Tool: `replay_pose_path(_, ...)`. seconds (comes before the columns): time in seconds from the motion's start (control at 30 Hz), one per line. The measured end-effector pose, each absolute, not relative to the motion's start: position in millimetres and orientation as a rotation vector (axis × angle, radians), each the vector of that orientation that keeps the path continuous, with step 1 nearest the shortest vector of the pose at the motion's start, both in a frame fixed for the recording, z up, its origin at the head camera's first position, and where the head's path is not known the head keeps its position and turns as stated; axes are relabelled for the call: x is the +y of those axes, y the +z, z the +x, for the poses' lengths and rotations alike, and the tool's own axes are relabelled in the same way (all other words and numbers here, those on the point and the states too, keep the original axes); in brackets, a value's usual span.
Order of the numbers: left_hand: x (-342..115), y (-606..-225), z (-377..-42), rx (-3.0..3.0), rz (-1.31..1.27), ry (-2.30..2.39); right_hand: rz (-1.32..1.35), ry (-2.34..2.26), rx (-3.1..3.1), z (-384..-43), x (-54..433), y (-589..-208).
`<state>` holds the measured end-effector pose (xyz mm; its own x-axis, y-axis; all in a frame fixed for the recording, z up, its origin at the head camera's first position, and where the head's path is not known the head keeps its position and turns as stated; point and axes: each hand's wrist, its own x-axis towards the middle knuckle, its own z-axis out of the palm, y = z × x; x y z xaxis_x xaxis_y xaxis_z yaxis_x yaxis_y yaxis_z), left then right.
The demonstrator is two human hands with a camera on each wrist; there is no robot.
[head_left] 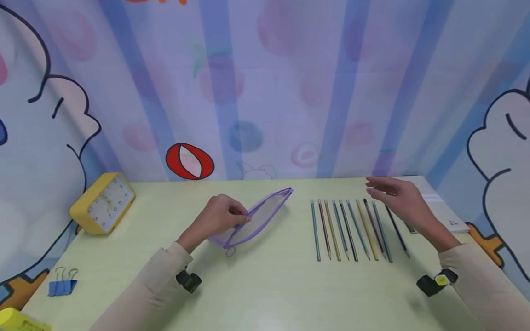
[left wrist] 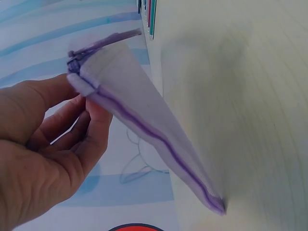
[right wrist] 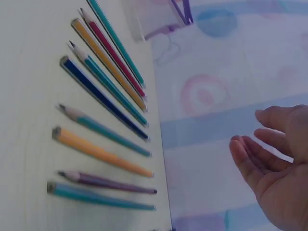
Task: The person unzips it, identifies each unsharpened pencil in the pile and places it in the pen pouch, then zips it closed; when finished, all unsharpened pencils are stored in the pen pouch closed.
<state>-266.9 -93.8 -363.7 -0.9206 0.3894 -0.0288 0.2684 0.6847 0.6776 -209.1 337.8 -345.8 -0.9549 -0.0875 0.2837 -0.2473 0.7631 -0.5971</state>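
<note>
My left hand (head_left: 219,216) pinches the edge of a whitish zip pouch (left wrist: 139,91) with purple trim, between thumb and fingers. The pouch is lifted at a tilt over the table, its mouth spread, and a ring pull hangs at the near end. To its right lies a row of several pencils, among them a yellow pencil (head_left: 367,230), side by side and pointing away from me. My right hand (head_left: 401,197) hovers over the row's right end with loosely bent fingers and holds nothing. Beneath it a dark pencil (head_left: 397,231) lies slightly apart.
A lined notepad (head_left: 443,209) lies at the back right, partly behind the right hand. On the left stand a yellow clock (head_left: 103,202) and a blue binder clip (head_left: 62,288). A yellow object (head_left: 20,320) is cut off at the lower left corner. A printed curtain (head_left: 273,92) closes the back.
</note>
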Motion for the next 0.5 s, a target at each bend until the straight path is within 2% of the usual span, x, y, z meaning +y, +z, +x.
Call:
replay_pose_path(0.17,-94.0,-362.9,-266.9,2.713,0.494,1.049,0.214,0.791,-2.831,-212.6,353.2,-356.9)
replay_pose_path(0.5,-95.9,-363.3,-265.3,2.723,0.525,1.057,0.364,0.486,-3.005,-218.1,361.0,-397.6)
